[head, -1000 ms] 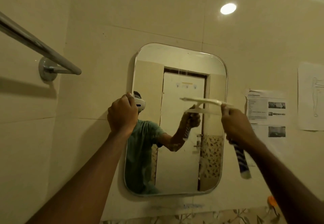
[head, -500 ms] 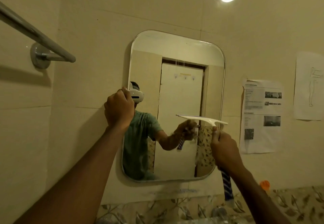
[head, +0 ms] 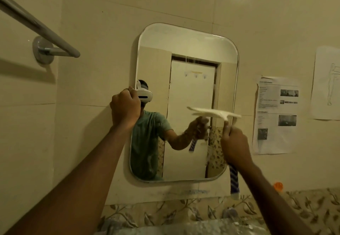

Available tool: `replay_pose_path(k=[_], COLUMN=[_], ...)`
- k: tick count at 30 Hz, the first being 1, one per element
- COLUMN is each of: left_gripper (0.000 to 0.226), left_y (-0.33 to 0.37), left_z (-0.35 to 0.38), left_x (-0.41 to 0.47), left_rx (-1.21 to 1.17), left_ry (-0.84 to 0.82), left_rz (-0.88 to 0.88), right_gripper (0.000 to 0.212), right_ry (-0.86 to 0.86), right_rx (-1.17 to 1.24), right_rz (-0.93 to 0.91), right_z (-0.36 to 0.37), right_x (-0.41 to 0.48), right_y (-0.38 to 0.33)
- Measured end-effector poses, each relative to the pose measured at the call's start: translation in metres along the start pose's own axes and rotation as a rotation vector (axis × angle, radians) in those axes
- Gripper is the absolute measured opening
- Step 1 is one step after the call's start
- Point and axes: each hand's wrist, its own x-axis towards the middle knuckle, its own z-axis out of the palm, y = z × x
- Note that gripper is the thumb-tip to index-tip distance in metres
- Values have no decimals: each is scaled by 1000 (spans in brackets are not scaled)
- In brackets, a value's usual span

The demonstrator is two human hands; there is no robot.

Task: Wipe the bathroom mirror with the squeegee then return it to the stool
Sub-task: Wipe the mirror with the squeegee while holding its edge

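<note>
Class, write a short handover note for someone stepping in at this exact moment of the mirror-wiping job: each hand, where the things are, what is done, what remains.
Left hand: closed on the left edge of the mirror, bracing it.
Right hand: shut on the squeegee handle, blade roughly level on the right half of the glass at mid height.
Stool: not in view.
Done: wiping is under way; how much glass is finished cannot be told.
Left: finish the strokes, then put the squeegee back on the stool.
</note>
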Motion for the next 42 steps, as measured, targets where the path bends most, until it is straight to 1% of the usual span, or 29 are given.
replay_pose_path(k=[3, 5, 8, 12, 14, 17, 20, 24, 27, 30, 33, 35, 39, 42], left_gripper=[45, 44, 44, 42, 40, 39, 39, 38, 36, 34, 34, 36, 37, 37], left_y=[-3, -5, -7, -11, -12, -12, -13, -9, -6, -6, -8, -9, -11, -8], left_z=[-3, -7, -14, -18, -18, -15, -13, -15, -17, -17, -15, -12, -10, -13], left_x=[-3, -4, -3, -3, -3, -4, -3, -6, -8, -8, -8, -7, -6, -9], left_rx=[-28, -56, -100, -139, -158, -161, -164, -170, -192, -195, -187, -172, -163, -176], left_ry=[-12, -45, -112, -163, -162, -142, -130, -141, -167, -172, -169, -156, -138, -145], left_rz=[24, 30, 31, 34, 18, 11, 4, -26, -46, -57, -52, -44, -46, -69], right_gripper=[42, 42, 46, 44, 43, 43, 44, 42, 45, 46, 42, 41, 42, 40], right_ry=[-8, -60, -90, -3, 6, -26, -23, -49, -81, -61, -43, -40, -11, -16], right_rx=[-16, -13, 34, 82, 59, 39, 17, -51, -5, 41, 18, 3, -18, -54], right_rz=[79, 99, 53, -8, -15, 32, 119, 159, 156, 73, 21, 25, 124, 150], right_z=[16, 10, -8, -27, -27, -14, 10, 17, 0, -20, -25, -16, 20, 34], right_x=[-40, -47, -25, 30, 33, 2, -45, -75, -57, -17, 3, -6, -55, -86], right_y=[17, 15, -2, -32, -33, -8, 24, 32, 17, -4, -14, -5, 31, 41])
